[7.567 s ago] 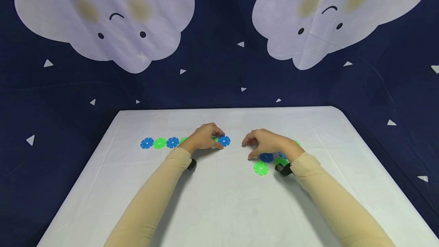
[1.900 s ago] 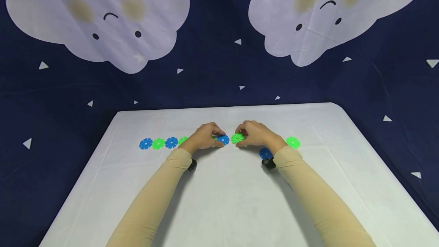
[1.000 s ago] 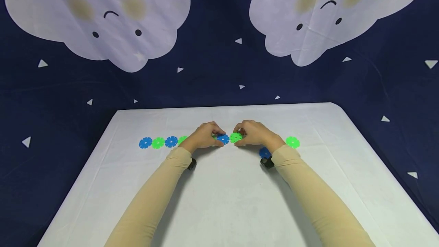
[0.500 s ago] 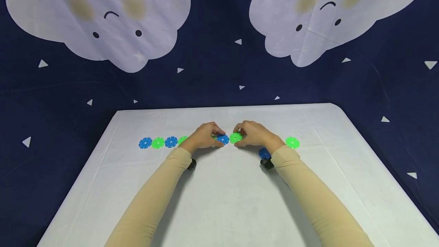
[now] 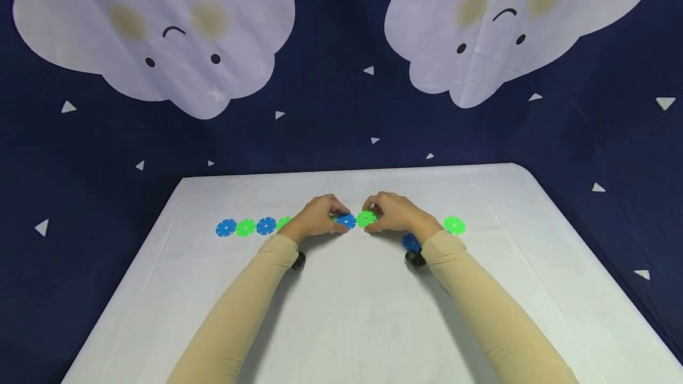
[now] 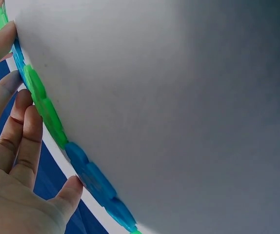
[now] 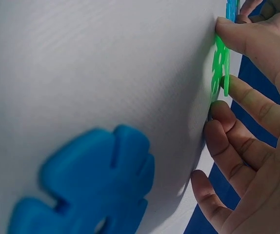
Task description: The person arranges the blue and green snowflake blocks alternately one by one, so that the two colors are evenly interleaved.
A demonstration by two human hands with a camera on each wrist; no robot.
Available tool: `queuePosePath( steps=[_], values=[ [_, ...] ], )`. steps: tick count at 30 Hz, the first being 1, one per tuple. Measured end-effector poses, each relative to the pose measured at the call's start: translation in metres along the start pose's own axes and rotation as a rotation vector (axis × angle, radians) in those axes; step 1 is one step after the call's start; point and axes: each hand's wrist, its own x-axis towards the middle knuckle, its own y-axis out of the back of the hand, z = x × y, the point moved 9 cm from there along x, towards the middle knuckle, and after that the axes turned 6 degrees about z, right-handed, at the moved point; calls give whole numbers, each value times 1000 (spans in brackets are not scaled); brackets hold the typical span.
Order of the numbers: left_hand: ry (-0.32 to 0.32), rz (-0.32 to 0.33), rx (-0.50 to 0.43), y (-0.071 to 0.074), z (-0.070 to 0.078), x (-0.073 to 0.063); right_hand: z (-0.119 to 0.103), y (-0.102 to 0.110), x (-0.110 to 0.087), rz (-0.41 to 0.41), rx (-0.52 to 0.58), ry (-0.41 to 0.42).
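Note:
My left hand [image 5: 316,216] pinches a blue flower-shaped disc [image 5: 345,221] at the right end of a row of green and blue discs. Part of that row is hidden under the hand; in the left wrist view a green disc [image 6: 45,105] and another blue disc [image 6: 98,183] lie along the fingers. Facing it, my right hand [image 5: 393,213] holds a green slotted disc [image 5: 366,218] between thumb and finger, its edge close to the blue one. In the right wrist view this green disc [image 7: 226,73] stands partly edge-on just over the white surface.
Farther left, a blue disc [image 5: 226,228] and a green disc [image 5: 245,228] continue the row. A loose blue disc [image 5: 411,242] lies by my right wrist, partly covered. Beyond the right forearm is a green disc [image 5: 455,226]. A dark cloud-print cloth [image 5: 341,117] hangs behind the white table [image 5: 341,313].
Since the oldest frame, my right hand has moved left and taken hold of a green disc, now beside the blue one. During the last second both hands stay nearly still.

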Motion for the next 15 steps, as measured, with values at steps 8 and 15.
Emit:
queuePosePath(
  steps=[8,15],
  values=[
    [15,4,5,0,-3,2,0,0,2,2,-9,10],
    [14,1,-7,-1,-4,2,0,-1,1,1,-12,7]
  ],
)
